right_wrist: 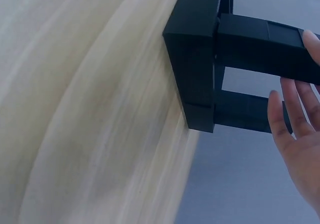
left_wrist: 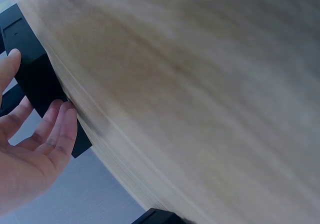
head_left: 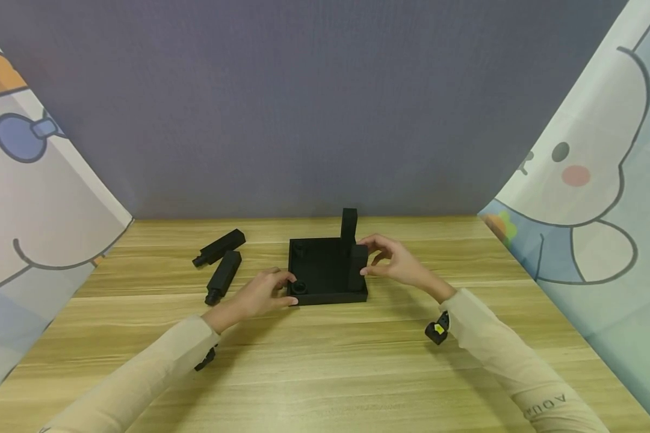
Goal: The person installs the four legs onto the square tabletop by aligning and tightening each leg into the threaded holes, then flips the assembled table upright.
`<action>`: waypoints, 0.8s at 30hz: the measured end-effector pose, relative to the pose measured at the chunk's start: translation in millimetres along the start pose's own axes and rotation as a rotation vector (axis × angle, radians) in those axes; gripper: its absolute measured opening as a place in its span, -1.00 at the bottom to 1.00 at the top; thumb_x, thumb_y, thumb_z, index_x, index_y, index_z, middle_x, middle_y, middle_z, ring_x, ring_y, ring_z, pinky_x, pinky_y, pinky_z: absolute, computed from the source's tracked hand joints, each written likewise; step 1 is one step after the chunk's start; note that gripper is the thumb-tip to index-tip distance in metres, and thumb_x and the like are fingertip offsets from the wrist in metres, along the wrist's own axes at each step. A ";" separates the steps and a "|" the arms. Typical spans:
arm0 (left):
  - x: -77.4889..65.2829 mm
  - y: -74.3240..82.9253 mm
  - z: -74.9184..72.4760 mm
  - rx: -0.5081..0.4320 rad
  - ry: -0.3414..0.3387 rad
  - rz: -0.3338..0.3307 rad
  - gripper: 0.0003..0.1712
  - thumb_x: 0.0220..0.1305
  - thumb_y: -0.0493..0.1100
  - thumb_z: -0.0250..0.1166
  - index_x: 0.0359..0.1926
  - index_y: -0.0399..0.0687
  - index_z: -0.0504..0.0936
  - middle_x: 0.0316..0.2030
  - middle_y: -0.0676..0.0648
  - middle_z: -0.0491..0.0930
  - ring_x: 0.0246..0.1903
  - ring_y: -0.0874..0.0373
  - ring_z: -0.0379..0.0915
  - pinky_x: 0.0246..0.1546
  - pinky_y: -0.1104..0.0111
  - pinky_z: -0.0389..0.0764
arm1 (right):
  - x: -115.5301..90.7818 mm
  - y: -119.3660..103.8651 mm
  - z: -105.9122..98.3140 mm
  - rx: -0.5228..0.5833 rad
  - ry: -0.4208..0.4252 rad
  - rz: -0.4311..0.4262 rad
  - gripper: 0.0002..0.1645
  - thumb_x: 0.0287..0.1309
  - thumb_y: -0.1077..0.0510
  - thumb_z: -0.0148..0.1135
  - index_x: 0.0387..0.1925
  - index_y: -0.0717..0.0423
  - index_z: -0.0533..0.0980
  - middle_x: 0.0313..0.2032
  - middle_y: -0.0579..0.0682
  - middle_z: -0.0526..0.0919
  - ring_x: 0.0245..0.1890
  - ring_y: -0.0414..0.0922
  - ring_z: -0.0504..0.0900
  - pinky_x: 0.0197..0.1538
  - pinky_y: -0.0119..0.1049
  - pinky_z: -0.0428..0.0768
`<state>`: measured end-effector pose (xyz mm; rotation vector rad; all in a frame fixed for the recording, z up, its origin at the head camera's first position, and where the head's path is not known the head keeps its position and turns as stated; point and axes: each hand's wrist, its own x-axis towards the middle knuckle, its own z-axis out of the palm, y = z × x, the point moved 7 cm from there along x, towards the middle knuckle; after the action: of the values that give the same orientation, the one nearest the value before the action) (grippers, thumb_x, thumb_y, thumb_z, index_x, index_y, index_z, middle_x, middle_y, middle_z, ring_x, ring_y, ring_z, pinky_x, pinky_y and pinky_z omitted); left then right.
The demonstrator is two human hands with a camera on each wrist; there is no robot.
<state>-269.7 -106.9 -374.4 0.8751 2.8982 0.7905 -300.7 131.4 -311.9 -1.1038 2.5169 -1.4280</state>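
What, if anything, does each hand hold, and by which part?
The right hand holds the nearer upright leg near its top; the left hand grips the black base at its near left corner.

Wide passage over table [head_left: 325, 367] before tray [head_left: 322, 264], between left sleeve [head_left: 141, 367] and right sleeve [head_left: 504, 352]. Open room above tray's left half. Right half obstructed: near post [head_left: 359, 261] and rear post [head_left: 349, 224] upright, right hand [head_left: 392, 261] gripping near one. Gap between them seems narrow, hard to judge. Left hand [head_left: 262, 291] bars near left corner. Loose posts [head_left: 224, 276] lie left; strip beside tray passable behind hand. Grey panel [head_left: 303, 108] limits back.
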 end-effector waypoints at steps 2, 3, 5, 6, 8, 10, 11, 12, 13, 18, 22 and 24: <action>0.2 -0.4 0.1 0.004 0.001 0.000 -0.52 0.10 0.04 0.31 0.01 -0.08 0.51 -0.19 -0.07 0.52 -0.29 0.11 0.44 -0.33 0.36 0.49 | 2.0 6.7 0.5 0.011 -0.027 -0.016 -0.34 -0.13 0.37 0.38 0.09 0.27 0.37 0.07 0.20 0.42 -0.12 -0.11 0.48 -0.20 -0.23 0.60; 0.2 -0.6 0.2 0.005 0.001 -0.001 -0.52 0.10 0.04 0.31 0.00 -0.08 0.51 -0.20 -0.06 0.52 -0.30 0.11 0.44 -0.33 0.37 0.48 | 3.0 10.8 0.4 0.014 -0.038 -0.015 -0.32 -0.13 0.35 0.38 0.11 0.23 0.37 0.09 0.17 0.42 -0.10 -0.11 0.47 -0.18 -0.22 0.60; 0.2 -0.6 0.1 0.008 0.001 -0.001 -0.52 0.10 0.04 0.31 0.00 -0.07 0.51 -0.20 -0.06 0.52 -0.30 0.12 0.44 -0.33 0.37 0.48 | 4.8 12.0 0.3 0.023 -0.064 -0.030 -0.32 -0.11 0.32 0.38 0.12 0.22 0.36 0.11 0.17 0.41 -0.08 -0.14 0.47 -0.17 -0.22 0.60; 0.2 -0.6 0.0 0.007 0.001 -0.001 -0.52 0.10 0.04 0.31 0.00 -0.08 0.51 -0.20 -0.06 0.52 -0.29 0.12 0.44 -0.33 0.37 0.49 | 5.3 12.2 -0.1 0.027 -0.073 -0.036 -0.32 -0.11 0.31 0.38 0.12 0.22 0.37 0.11 0.17 0.41 -0.08 -0.14 0.47 -0.16 -0.21 0.60; 0.2 -0.5 0.0 0.000 0.002 -0.001 -0.52 0.10 0.04 0.31 0.00 -0.07 0.51 -0.18 -0.07 0.52 -0.27 0.11 0.45 -0.32 0.36 0.50 | 6.0 12.4 -0.8 0.037 -0.089 -0.042 -0.33 -0.10 0.28 0.39 0.11 0.21 0.37 0.10 0.16 0.41 -0.08 -0.14 0.47 -0.16 -0.19 0.61; 0.0 -0.5 -0.1 -0.003 0.002 0.000 -0.52 0.10 0.04 0.31 0.01 -0.07 0.51 -0.16 -0.08 0.52 -0.26 0.10 0.46 -0.30 0.34 0.51 | 6.1 11.7 -1.2 0.039 -0.095 -0.041 -0.35 -0.09 0.27 0.39 0.10 0.22 0.38 0.09 0.17 0.42 -0.09 -0.12 0.48 -0.17 -0.19 0.61; -0.1 -0.6 0.1 -0.005 0.001 0.000 -0.52 0.10 0.04 0.31 0.01 -0.07 0.51 -0.16 -0.08 0.52 -0.25 0.10 0.46 -0.29 0.34 0.51 | 5.8 11.8 -1.4 0.040 -0.094 -0.033 -0.36 -0.09 0.27 0.39 0.09 0.21 0.38 0.08 0.16 0.42 -0.10 -0.09 0.48 -0.17 -0.20 0.61; -0.1 -0.6 0.1 -0.005 0.001 0.000 -0.52 0.10 0.04 0.31 0.01 -0.07 0.51 -0.15 -0.08 0.52 -0.25 0.10 0.46 -0.29 0.33 0.51 | 5.3 11.7 -1.7 0.035 -0.089 -0.027 -0.36 -0.09 0.27 0.39 0.09 0.21 0.39 0.07 0.16 0.43 -0.11 -0.07 0.48 -0.17 -0.20 0.61; -0.1 -0.6 0.1 -0.004 0.001 -0.001 -0.52 0.10 0.04 0.31 0.01 -0.07 0.51 -0.15 -0.08 0.52 -0.25 0.10 0.46 -0.28 0.33 0.52 | 4.7 11.5 -1.7 0.029 -0.082 -0.018 -0.37 -0.09 0.27 0.39 0.08 0.21 0.39 0.06 0.15 0.44 -0.12 -0.04 0.48 -0.18 -0.23 0.60; 0.1 -0.2 0.2 0.001 -0.001 0.001 -0.52 0.10 0.04 0.31 0.01 -0.08 0.51 -0.16 -0.08 0.52 -0.26 0.11 0.45 -0.29 0.34 0.51 | 0.4 1.4 -1.8 0.008 -0.018 0.009 -0.38 -0.12 0.31 0.39 0.06 0.22 0.42 -0.01 0.15 0.47 -0.19 0.11 0.49 -0.27 -0.26 0.59; 0.3 -0.6 0.2 0.002 0.000 0.003 -0.52 0.10 0.04 0.31 0.01 -0.08 0.51 -0.16 -0.08 0.53 -0.26 0.10 0.46 -0.30 0.34 0.51 | -2.9 -14.3 -1.7 0.000 0.026 -0.002 -0.39 -0.15 0.36 0.39 0.04 0.30 0.42 -0.04 0.20 0.49 -0.24 0.12 0.49 -0.34 -0.28 0.56; 0.3 -0.8 0.4 0.001 -0.001 0.002 -0.52 0.11 0.04 0.31 0.01 -0.07 0.51 -0.15 -0.09 0.52 -0.26 0.10 0.46 -0.29 0.34 0.51 | -3.9 -18.5 -1.5 -0.010 0.036 0.002 -0.40 -0.15 0.38 0.38 0.03 0.31 0.42 -0.05 0.20 0.50 -0.25 0.09 0.49 -0.35 -0.32 0.54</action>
<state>-270.2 -107.1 -375.0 0.8792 2.8971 0.7883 -288.1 128.9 -298.0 -1.0861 2.5520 -1.4491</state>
